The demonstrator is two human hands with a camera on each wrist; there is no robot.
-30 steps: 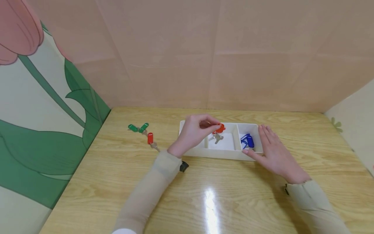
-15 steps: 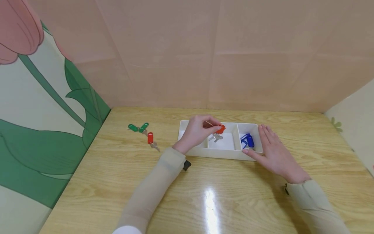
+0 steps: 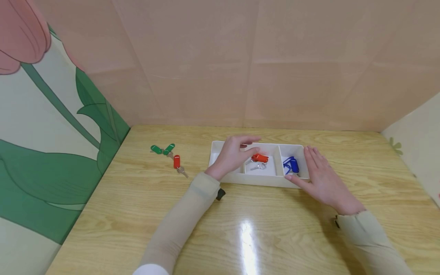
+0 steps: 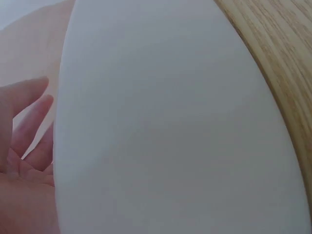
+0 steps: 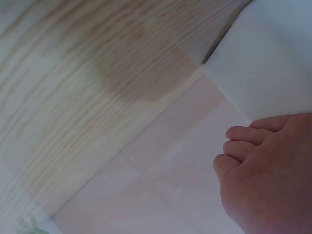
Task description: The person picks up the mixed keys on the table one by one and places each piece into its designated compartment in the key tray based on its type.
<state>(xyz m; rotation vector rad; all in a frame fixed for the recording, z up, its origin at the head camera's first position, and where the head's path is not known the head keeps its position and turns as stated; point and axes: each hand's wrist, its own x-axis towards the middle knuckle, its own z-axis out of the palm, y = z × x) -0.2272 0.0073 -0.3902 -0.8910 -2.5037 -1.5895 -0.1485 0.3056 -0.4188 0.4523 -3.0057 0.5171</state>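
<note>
At the far left of the table (image 3: 113, 229) I see two green tags (image 3: 169, 149) lying close together, their far ends splayed apart, with keys beside them. Just right and nearer lies a loose red tag (image 3: 177, 161), long axis running near to far, its key (image 3: 182, 171) slanting off nearer and rightward. That tag sits out to the left of the left hand (image 3: 233, 153), clearly the closer of the two hands to it. The left hand reaches over the white tray (image 3: 254, 180), thumb and fingers well parted, gripping nothing that I can see. Just by its thumb tip, in the middle compartment, lie red tags (image 3: 263, 158), the clearest lying left to right, keys on their near side; whether the thumb touches them I can't tell. Blue tags (image 3: 294, 165) lie in the right compartment. The right hand (image 3: 321, 179) rests along the tray's right end, fingers straight, thumb at the near rim.
</note>
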